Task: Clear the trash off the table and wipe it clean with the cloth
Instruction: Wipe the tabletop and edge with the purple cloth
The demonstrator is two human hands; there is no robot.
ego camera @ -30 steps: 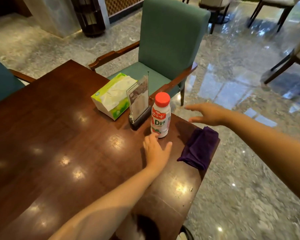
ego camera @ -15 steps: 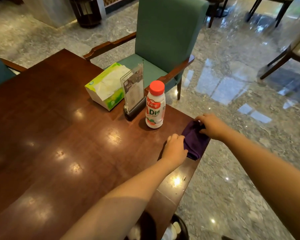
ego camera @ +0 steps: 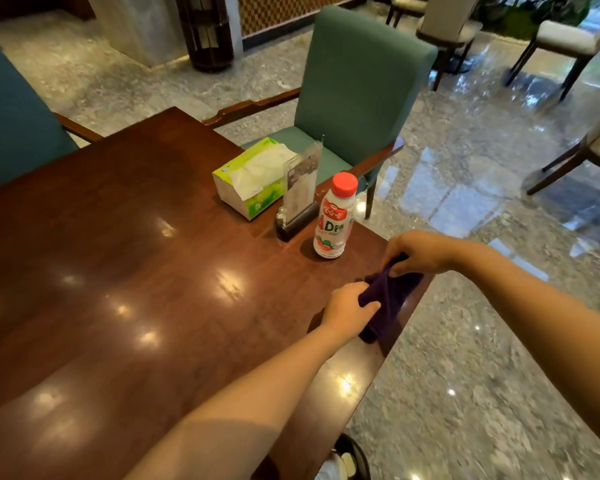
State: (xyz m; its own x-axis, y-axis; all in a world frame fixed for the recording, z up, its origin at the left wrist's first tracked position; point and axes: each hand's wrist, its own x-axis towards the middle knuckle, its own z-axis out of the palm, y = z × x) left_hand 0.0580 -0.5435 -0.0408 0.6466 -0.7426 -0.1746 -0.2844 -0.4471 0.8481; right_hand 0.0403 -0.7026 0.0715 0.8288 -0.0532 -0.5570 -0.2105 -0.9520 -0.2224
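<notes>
A dark purple cloth (ego camera: 390, 299) lies bunched at the right edge of the glossy brown wooden table (ego camera: 125, 271). My left hand (ego camera: 349, 311) grips its near end and my right hand (ego camera: 420, 252) pinches its far end. Just behind the cloth, a white drink bottle (ego camera: 333, 220) with a red cap and red label stands upright on the table, apart from both hands.
A green tissue box (ego camera: 253, 176) and a clear menu stand (ego camera: 300, 188) sit behind the bottle. A teal armchair (ego camera: 357, 84) faces the table's far side, another (ego camera: 11, 116) at left. A black bin (ego camera: 347, 459) stands below the table edge. Marble floor lies to the right.
My left hand moved from beside the bottle to the cloth and closed on it. My right hand came down from the air and took hold of the cloth's far end, bunching it.
</notes>
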